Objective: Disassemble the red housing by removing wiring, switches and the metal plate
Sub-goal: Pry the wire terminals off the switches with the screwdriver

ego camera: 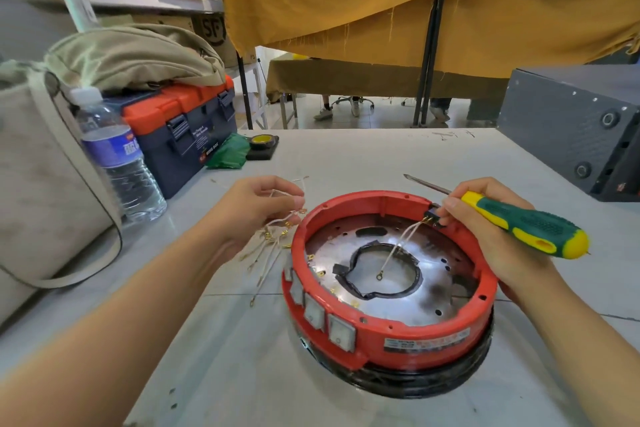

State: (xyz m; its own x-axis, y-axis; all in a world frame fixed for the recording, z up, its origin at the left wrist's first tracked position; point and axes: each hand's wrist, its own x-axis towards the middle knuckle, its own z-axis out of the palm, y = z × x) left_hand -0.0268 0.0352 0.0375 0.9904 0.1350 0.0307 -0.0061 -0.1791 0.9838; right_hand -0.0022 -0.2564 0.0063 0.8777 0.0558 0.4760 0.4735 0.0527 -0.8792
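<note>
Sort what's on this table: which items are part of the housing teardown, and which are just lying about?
In the job: red housing, metal plate, switches, loose wires in the left hand, screwdriver in the right hand.

Lying about: toolbox, water bottle, tape roll, canvas bag, grey case.

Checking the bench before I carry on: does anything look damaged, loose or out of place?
The metal plate inside the red housing shows dark, scorch-like patches around its central opening. Loose wires lie on the table left of the housing, some held by the left hand. Nothing looks spilled.
</note>
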